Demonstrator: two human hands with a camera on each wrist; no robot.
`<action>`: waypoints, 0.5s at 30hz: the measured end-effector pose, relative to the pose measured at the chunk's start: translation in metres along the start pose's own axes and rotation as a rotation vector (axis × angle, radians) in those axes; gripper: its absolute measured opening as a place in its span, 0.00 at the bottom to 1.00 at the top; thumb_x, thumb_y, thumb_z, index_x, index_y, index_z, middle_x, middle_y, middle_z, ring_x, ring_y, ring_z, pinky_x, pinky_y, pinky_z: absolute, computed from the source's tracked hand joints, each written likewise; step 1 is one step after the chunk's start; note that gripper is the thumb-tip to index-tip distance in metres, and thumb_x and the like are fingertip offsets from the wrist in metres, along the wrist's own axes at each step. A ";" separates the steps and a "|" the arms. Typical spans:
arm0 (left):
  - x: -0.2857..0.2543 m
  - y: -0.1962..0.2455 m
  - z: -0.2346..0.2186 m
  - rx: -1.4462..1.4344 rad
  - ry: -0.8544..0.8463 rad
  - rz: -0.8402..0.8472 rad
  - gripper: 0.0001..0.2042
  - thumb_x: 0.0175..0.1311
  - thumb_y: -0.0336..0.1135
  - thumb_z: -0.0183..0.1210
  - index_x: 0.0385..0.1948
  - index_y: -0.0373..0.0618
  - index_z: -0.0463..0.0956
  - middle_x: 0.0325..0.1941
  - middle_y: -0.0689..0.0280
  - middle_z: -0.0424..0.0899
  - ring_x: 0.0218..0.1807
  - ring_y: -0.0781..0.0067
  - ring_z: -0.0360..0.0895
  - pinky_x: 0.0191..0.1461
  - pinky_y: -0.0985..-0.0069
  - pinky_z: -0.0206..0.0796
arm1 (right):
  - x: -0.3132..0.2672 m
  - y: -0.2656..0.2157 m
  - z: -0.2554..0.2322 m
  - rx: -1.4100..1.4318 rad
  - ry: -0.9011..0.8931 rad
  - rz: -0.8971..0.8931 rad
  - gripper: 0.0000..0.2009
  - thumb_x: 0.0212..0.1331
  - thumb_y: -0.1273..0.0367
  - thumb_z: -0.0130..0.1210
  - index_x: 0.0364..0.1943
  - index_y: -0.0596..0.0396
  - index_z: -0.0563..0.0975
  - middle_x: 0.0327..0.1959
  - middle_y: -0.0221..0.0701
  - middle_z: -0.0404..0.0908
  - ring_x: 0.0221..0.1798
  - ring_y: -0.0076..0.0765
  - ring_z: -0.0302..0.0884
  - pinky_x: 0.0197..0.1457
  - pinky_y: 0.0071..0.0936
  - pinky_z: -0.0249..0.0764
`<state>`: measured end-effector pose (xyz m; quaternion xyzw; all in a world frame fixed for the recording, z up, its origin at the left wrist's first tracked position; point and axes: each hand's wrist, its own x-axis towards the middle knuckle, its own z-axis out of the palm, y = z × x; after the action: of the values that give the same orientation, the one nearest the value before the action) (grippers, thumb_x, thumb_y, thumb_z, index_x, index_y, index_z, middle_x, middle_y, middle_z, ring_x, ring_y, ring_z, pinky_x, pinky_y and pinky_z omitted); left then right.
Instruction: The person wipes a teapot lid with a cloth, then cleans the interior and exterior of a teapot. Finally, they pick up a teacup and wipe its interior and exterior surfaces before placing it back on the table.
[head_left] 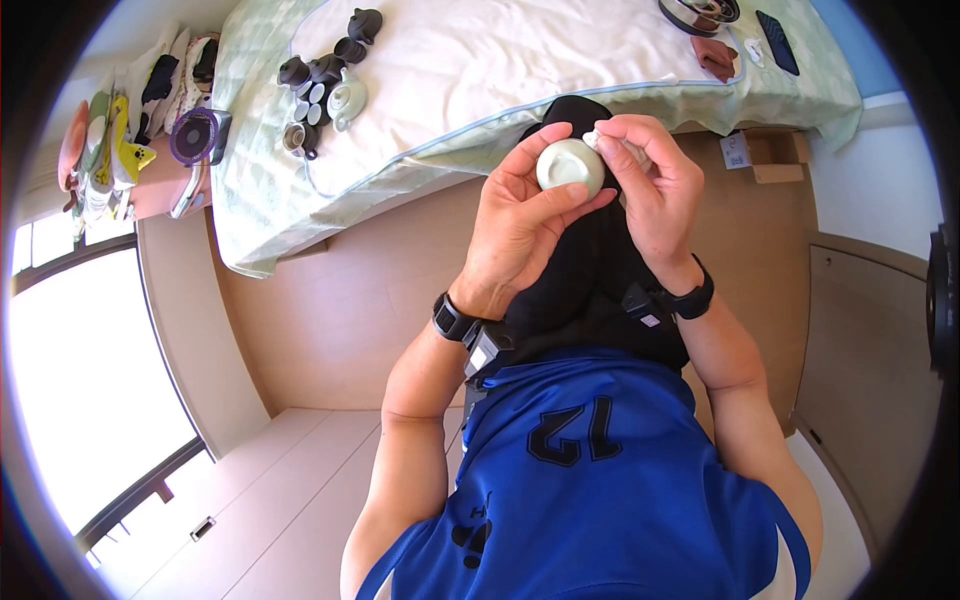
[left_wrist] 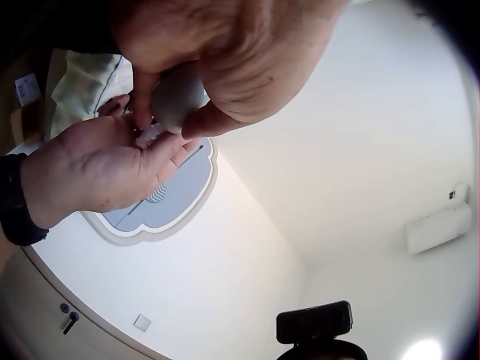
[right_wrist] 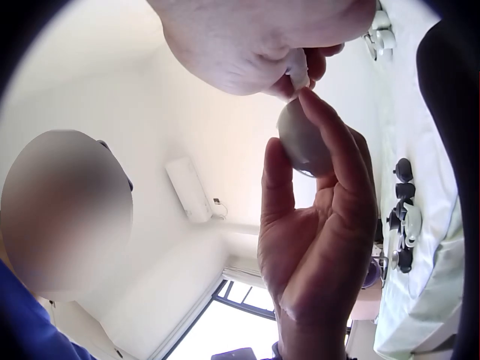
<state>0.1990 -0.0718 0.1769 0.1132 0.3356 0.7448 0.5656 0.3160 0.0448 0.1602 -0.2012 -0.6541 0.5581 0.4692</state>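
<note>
Cup (head_left: 568, 165), as the rounded, pale piece is read (a lid cannot be ruled out), is held up above the lap, just short of the covered table (head_left: 470, 90). On that table, tea ware (head_left: 346, 97) is grouped toward the left, well apart from the work. Beneath the cup, the lap (head_left: 570, 265) is placed; the position should be kept over it or moved over the table, so that a slip is not ended on the hard floor (head_left: 340, 330). By the left hand (head_left: 515, 215), the cup is gripped at its edge between thumb and fingers, its recessed face turned toward the head camera. By the right hand (head_left: 660, 190), a white wad (head_left: 592, 139) is pinched; its material cannot be told. Wiping is judged to be the step in hand. Whether the wad and the cup are touching cannot be confirmed. For a good result, the cup should be turned by the left hand while the wad is held to the edge with light, even pressure; the grip should be shifted in small steps, so that areas covered by the fingers are also reached.
</note>
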 end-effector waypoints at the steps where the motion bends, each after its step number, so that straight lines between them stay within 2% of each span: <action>1: -0.001 0.000 -0.001 -0.004 0.004 0.001 0.28 0.67 0.16 0.60 0.70 0.40 0.69 0.61 0.53 0.82 0.63 0.57 0.83 0.70 0.49 0.78 | 0.000 0.001 0.000 0.033 0.018 0.044 0.05 0.69 0.78 0.61 0.45 0.63 0.84 0.45 0.34 0.85 0.46 0.26 0.82 0.51 0.23 0.77; 7: 0.001 0.000 -0.002 -0.034 0.010 0.017 0.27 0.69 0.16 0.59 0.70 0.40 0.68 0.61 0.54 0.82 0.63 0.58 0.82 0.72 0.50 0.75 | -0.005 -0.007 0.000 -0.095 -0.066 -0.113 0.06 0.70 0.79 0.60 0.47 0.64 0.84 0.46 0.35 0.86 0.47 0.26 0.82 0.53 0.23 0.78; 10: 0.000 0.000 -0.003 -0.052 0.000 0.017 0.27 0.69 0.16 0.58 0.70 0.41 0.68 0.61 0.55 0.83 0.63 0.58 0.82 0.72 0.51 0.75 | 0.001 -0.010 -0.001 0.030 0.032 0.014 0.08 0.69 0.80 0.61 0.49 0.65 0.84 0.47 0.36 0.85 0.47 0.27 0.82 0.53 0.23 0.78; 11: 0.000 0.001 -0.005 -0.057 -0.004 0.017 0.27 0.69 0.16 0.58 0.70 0.41 0.68 0.60 0.56 0.83 0.63 0.58 0.82 0.72 0.52 0.75 | 0.000 -0.019 -0.005 0.065 0.020 -0.002 0.11 0.67 0.80 0.61 0.52 0.67 0.82 0.47 0.38 0.84 0.47 0.28 0.82 0.52 0.24 0.79; 13: -0.002 0.002 -0.008 -0.049 0.040 0.008 0.27 0.69 0.16 0.58 0.70 0.41 0.68 0.59 0.57 0.84 0.63 0.59 0.82 0.71 0.51 0.76 | 0.001 -0.064 -0.014 -0.072 -0.109 -0.113 0.14 0.66 0.82 0.62 0.55 0.68 0.81 0.48 0.39 0.84 0.46 0.28 0.82 0.50 0.24 0.80; 14: 0.000 0.002 -0.009 -0.046 0.052 0.006 0.27 0.69 0.17 0.58 0.70 0.42 0.68 0.59 0.58 0.84 0.62 0.59 0.83 0.71 0.51 0.76 | -0.005 -0.082 -0.017 -0.020 -0.138 -0.127 0.17 0.65 0.78 0.65 0.57 0.67 0.79 0.49 0.42 0.85 0.44 0.32 0.82 0.47 0.33 0.81; 15: 0.002 0.001 -0.010 -0.022 0.083 -0.008 0.26 0.69 0.17 0.59 0.70 0.43 0.69 0.58 0.59 0.85 0.61 0.61 0.83 0.69 0.50 0.77 | -0.002 -0.099 -0.021 -0.043 -0.248 -0.165 0.16 0.63 0.76 0.67 0.54 0.65 0.79 0.46 0.41 0.85 0.41 0.33 0.81 0.44 0.32 0.79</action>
<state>0.1916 -0.0740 0.1695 0.0745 0.3512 0.7502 0.5552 0.3605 0.0256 0.2490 -0.0860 -0.7332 0.5241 0.4246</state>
